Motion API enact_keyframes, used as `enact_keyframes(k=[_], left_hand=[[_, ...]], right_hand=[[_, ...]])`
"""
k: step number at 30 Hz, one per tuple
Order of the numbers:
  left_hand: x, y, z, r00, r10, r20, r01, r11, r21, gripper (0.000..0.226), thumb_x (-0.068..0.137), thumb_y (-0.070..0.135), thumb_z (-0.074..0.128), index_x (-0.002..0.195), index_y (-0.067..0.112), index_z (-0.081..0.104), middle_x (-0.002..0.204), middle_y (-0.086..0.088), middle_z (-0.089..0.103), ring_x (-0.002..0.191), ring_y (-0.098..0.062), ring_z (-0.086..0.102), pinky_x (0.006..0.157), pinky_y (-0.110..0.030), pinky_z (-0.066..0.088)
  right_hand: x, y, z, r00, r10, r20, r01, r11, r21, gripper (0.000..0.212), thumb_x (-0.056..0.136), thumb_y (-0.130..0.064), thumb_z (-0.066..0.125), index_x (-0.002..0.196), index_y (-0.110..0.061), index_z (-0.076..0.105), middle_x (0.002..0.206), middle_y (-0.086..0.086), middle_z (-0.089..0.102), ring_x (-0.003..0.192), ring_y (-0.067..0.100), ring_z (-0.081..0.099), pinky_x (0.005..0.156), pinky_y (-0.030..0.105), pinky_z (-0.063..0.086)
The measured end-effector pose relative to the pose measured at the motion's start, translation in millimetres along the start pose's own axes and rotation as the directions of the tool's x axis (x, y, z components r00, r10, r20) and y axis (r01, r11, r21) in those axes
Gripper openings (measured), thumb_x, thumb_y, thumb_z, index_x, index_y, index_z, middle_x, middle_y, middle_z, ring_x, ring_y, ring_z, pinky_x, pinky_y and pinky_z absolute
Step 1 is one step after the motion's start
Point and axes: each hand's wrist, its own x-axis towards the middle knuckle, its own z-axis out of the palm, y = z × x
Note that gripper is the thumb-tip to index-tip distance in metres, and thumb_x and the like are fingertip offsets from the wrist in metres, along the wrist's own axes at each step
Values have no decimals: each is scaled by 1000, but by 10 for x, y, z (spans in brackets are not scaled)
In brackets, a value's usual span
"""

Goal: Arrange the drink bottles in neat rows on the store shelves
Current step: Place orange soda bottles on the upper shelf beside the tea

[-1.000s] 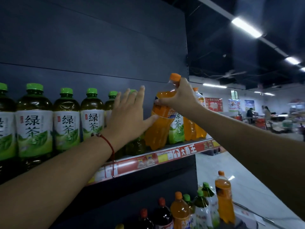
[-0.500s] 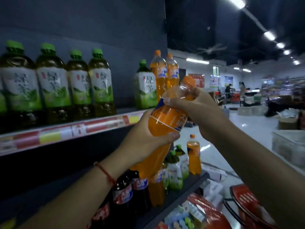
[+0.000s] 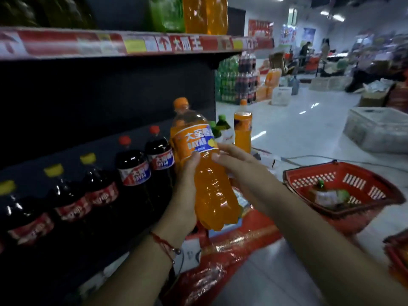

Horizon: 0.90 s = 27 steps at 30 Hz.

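A large orange soda bottle (image 3: 205, 173) with an orange cap is tilted in front of the lower shelf. My left hand (image 3: 185, 186) grips its body from the left, thumb across the front. My right hand (image 3: 240, 166) holds it from the right, fingers lying along the side just below the label. A row of dark cola bottles (image 3: 132, 168) with red and yellow caps stands on the lower shelf to the left. Another orange bottle (image 3: 242, 129) and green-capped bottles (image 3: 223, 129) stand at the shelf's far end.
The upper shelf edge (image 3: 132, 44) with red price strips runs overhead, with green and orange bottles on it. A red basket (image 3: 344, 191) holding a bottle sits on the floor to the right. Red packaging (image 3: 231, 257) lies below. A grey crate (image 3: 375, 129) and stacked drinks stand farther off.
The orange bottle came off the upper shelf and is now lowered to the lower shelf level beside the cola bottles. Both hands went down with it; the view dropped too.
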Motion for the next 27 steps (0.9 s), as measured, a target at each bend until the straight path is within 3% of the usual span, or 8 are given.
enact_keyframes(k=[6, 9, 13, 15, 17, 20, 24, 27], left_hand=[[211, -420, -307, 983, -177, -39, 174, 982, -68, 61, 81, 62, 50, 113, 14, 69, 99, -16, 75, 84, -30, 74, 77, -43, 55], [312, -595, -459, 976, -189, -112, 198, 977, 79, 63, 70, 67, 58, 112, 22, 68, 95, -12, 77, 86, -29, 74, 78, -46, 54], [468, -782, -607, 978, -143, -153, 175, 960, 217, 67, 68, 59, 71, 126, 27, 61, 110, -10, 74, 99, -29, 72, 79, -45, 55], [519, -863, -621, 983, -121, -137, 151, 961, 234, 65, 71, 46, 76, 130, 26, 58, 115, -12, 72, 100, -28, 72, 76, -41, 57], [554, -939, -603, 987, -96, -131, 122, 971, 207, 63, 73, 35, 77, 131, 23, 56, 115, -11, 73, 100, -26, 72, 75, -39, 57], [586, -1024, -580, 993, -85, -84, 106, 955, 277, 64, 74, 38, 75, 134, 29, 53, 120, -6, 71, 105, -23, 70, 79, -36, 56], [540, -761, -443, 998, -65, -3, 55, 812, 581, 52, 74, 60, 72, 122, 45, 58, 114, 16, 71, 104, -9, 69, 82, -28, 54], [588, -352, -218, 986, 153, 71, -146, 566, 811, 48, 87, 55, 52, 134, 43, 50, 115, 23, 63, 103, 4, 60, 77, -16, 47]], right_hand=[[24, 609, -32, 993, 118, 18, -115, 988, -107, 54, 84, -25, 74, 131, -36, 48, 116, -8, 62, 91, 9, 68, 78, 30, 60], [46, 910, -35, 988, 139, 65, -120, 964, -237, 63, 78, -34, 79, 129, -42, 43, 108, -21, 61, 84, 5, 69, 67, 22, 58], [199, 1225, -119, 997, 72, 29, -59, 950, -308, 57, 70, -28, 85, 109, -45, 48, 104, -8, 70, 85, 10, 72, 76, 38, 61], [256, 1301, -196, 999, 42, -6, -41, 942, -334, 52, 70, -22, 86, 105, -42, 52, 98, -8, 72, 78, 8, 72, 74, 36, 61], [307, 1382, -274, 999, 25, -37, -37, 926, -376, 54, 70, -23, 86, 107, -40, 50, 96, -8, 70, 77, 8, 71, 72, 34, 61], [366, 1467, -355, 998, 25, -64, -51, 899, -435, 63, 65, -26, 87, 113, -31, 47, 98, -9, 65, 81, 7, 66, 70, 30, 58], [477, 1586, -445, 993, -28, -116, -17, 928, -372, 72, 55, -23, 88, 112, -27, 45, 96, -10, 64, 83, 6, 65, 67, 31, 56], [577, 1597, -496, 981, -60, -185, -4, 946, -325, 76, 53, -24, 89, 114, -30, 44, 96, -12, 64, 85, 8, 65, 68, 35, 57]])
